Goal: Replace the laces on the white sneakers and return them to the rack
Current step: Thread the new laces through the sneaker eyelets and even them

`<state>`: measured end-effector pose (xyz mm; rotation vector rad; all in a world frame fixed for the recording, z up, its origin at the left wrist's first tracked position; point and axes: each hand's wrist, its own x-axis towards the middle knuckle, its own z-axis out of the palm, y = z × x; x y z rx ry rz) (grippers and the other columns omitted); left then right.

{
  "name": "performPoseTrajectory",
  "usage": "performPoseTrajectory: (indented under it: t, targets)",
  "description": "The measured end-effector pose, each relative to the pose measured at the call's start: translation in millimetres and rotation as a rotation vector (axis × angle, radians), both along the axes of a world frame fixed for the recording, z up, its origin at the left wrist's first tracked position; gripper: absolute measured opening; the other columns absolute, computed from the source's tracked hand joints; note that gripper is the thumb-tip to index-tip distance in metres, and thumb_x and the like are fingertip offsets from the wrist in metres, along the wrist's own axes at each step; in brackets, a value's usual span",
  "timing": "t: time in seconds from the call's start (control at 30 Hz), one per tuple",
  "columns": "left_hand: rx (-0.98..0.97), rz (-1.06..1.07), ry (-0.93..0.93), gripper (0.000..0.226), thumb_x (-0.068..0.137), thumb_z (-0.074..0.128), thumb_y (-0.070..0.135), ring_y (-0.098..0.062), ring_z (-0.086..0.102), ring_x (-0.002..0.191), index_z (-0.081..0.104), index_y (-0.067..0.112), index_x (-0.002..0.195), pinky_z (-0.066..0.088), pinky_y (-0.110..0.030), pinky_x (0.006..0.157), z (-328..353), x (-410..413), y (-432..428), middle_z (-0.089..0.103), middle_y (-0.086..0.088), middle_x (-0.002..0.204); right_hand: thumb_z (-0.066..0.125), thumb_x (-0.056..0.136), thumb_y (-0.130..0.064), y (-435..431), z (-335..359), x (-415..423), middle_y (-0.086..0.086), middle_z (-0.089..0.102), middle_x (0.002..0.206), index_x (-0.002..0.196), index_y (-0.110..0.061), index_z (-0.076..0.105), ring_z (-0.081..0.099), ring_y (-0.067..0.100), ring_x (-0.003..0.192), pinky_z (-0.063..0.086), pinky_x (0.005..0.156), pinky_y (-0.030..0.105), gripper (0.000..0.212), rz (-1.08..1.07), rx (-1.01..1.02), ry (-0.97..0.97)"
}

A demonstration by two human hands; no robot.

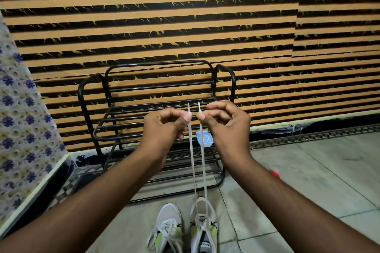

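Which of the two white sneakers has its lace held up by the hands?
The right sneaker: its lace runs taut to the left hand and right hand. On the left sneaker the laces lie loose.

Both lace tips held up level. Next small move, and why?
Likely lower the left hand and feed its tip through the next open eyelet of the right-hand sneaker. The right hand pinches the other lace end; tips level, strands taut to that shoe, so lengths look evened.

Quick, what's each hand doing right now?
Left hand: pinching the left lace end, held upright.
Right hand: pinching the right lace end, held upright.
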<state>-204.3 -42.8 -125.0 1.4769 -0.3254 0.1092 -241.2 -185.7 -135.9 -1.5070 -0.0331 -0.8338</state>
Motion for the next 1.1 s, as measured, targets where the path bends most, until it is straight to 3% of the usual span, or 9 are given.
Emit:
performPoseTrajectory:
  t: [0.13, 0.6, 1.1]
  targets:
    - [-0.008, -0.002, 0.010, 0.006, 0.089, 0.074, 0.008, -0.011, 0.065, 0.070, 0.077, 0.004, 0.091, 0.054, -0.027, 0.063, 2.6, -2.7, -0.3, 0.076, -0.003, 0.081, 0.080, 0.082, -0.003, 1.8, 0.4, -1.7, -0.001, 0.077, 0.083, 0.100, -0.013, 0.067, 0.075, 0.009, 0.084, 0.060, 0.088, 0.044, 0.025, -0.004, 0.020, -0.001]
    - [0.047, 0.014, 0.006, 0.006, 0.090, 0.074, 0.013, -0.005, 0.064, 0.065, 0.079, 0.009, 0.090, 0.050, -0.026, 0.058, 1.2, -2.8, -1.3, 0.076, 0.003, 0.076, 0.080, 0.081, 0.000, 2.3, -0.7, -2.0, 0.001, 0.077, 0.083, 0.099, -0.010, 0.068, 0.075, 0.011, 0.085, 0.061, 0.086, 0.041, 0.024, 0.008, 0.040, -0.019]
    - [0.069, 0.010, -0.010, 0.007, 0.090, 0.074, 0.015, -0.001, 0.069, 0.072, 0.078, 0.009, 0.091, 0.054, -0.031, 0.068, 0.0, -3.2, -0.8, 0.079, 0.004, 0.090, 0.080, 0.081, 0.000, -0.5, -2.9, -2.6, 0.003, 0.077, 0.084, 0.099, -0.009, 0.068, 0.076, 0.013, 0.086, 0.061, 0.086, 0.041, 0.024, 0.024, 0.037, -0.046]
